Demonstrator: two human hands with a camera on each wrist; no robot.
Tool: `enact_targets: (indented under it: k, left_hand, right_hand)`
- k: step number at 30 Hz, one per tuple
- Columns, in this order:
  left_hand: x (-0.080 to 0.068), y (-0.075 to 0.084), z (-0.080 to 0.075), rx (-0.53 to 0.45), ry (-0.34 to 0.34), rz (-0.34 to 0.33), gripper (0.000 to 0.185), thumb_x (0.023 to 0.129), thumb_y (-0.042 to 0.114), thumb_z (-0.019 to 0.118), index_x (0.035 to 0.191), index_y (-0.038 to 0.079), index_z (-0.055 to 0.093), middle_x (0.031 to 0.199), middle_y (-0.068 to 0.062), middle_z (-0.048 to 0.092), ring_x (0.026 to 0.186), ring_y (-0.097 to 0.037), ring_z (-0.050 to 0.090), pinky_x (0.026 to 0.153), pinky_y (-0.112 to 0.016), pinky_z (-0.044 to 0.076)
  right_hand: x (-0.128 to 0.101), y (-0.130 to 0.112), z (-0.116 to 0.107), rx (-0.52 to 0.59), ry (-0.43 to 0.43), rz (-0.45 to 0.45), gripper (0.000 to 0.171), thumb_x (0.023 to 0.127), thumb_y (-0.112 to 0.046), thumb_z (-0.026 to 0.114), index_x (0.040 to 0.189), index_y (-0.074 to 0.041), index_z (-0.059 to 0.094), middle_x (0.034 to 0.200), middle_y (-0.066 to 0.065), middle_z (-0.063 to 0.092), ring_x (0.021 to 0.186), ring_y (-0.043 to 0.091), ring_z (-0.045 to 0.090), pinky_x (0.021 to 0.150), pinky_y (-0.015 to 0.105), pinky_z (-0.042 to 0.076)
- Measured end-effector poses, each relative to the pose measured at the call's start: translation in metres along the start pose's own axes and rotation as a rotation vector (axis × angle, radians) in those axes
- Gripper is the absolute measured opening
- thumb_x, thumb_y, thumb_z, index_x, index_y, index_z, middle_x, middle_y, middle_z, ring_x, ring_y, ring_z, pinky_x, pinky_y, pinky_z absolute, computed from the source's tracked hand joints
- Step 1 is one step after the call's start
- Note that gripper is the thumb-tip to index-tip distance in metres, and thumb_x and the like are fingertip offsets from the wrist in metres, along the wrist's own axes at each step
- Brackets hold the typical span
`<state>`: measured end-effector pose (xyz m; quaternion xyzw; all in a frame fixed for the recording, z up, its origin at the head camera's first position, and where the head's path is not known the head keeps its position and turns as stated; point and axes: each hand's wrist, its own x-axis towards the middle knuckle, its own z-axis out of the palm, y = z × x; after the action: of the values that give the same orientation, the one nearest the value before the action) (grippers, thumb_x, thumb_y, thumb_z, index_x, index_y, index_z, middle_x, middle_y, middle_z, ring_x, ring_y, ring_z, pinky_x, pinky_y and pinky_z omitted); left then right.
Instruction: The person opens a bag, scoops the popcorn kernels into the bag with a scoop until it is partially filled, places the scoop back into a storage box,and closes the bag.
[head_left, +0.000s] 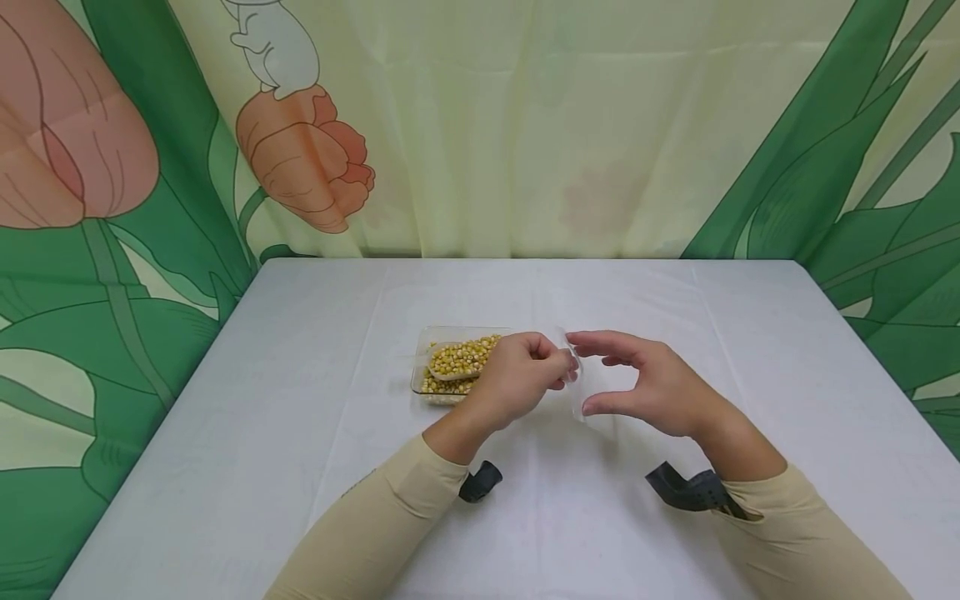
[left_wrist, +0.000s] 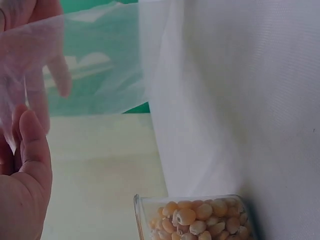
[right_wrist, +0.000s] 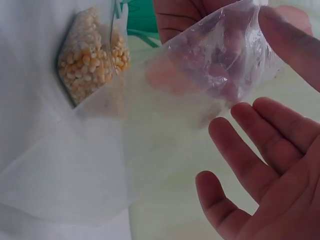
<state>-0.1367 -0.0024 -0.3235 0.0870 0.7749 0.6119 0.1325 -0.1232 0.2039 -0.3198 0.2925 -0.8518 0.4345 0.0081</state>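
A small clear plastic bag (head_left: 579, 392) hangs between my two hands above the white table (head_left: 300, 433). My left hand (head_left: 525, 367) pinches the bag's upper edge between thumb and fingertips. My right hand (head_left: 645, 379) is spread in a wide C beside it, with straight fingers (right_wrist: 250, 140) off the film and one digit touching the bag's rim (right_wrist: 210, 65). The bag looks empty. Through the film (left_wrist: 100, 65) the right hand's fingers show. Just left of my left hand stands a clear glass dish (head_left: 422, 343) of yellow corn kernels (head_left: 465, 354).
The dish (left_wrist: 137, 205) sits on the cloth near the table's middle, its kernels (right_wrist: 87, 60) in the right wrist view too. A flower-printed curtain (head_left: 525, 125) closes off the back and sides. Bare cloth lies right of the hands (head_left: 787, 350).
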Motion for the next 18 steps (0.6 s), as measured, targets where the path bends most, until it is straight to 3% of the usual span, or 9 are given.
enact_targets:
  k: [6, 13, 18]
  left_hand:
    - [0.0, -0.002, 0.002, 0.024, 0.008, 0.039, 0.019, 0.091, 0.021, 0.066, 0.077, 0.009, 0.066, 0.076, 0.004, 0.071, 0.073, -0.012, 0.065, 0.062, -0.027, 0.043]
    - [0.0, -0.003, 0.0, 0.093, -0.017, 0.074, 0.018, 0.091, 0.018, 0.065, 0.075, 0.01, 0.064, 0.077, 0.005, 0.069, 0.07, -0.012, 0.053, 0.056, -0.026, 0.039]
    - [0.001, -0.003, -0.004, 0.118, -0.044, 0.087, 0.017, 0.091, 0.016, 0.064, 0.075, 0.011, 0.064, 0.077, 0.004, 0.065, 0.067, -0.012, 0.05, 0.056, -0.026, 0.039]
  right_hand:
    - [0.001, -0.003, 0.005, -0.032, 0.011, 0.019, 0.063, 0.077, -0.016, 0.089, 0.134, -0.007, 0.063, 0.128, 0.001, 0.066, 0.113, 0.009, 0.06, 0.094, 0.03, 0.048]
    - [0.001, -0.005, 0.0, -0.015, -0.001, 0.084, 0.054, 0.08, -0.018, 0.086, 0.13, -0.012, 0.068, 0.124, -0.003, 0.069, 0.115, 0.008, 0.06, 0.095, 0.031, 0.048]
    - [0.0, -0.003, -0.006, 0.023, -0.003, 0.087, 0.045, 0.083, -0.014, 0.083, 0.127, -0.011, 0.071, 0.118, -0.002, 0.071, 0.111, 0.008, 0.063, 0.091, 0.025, 0.05]
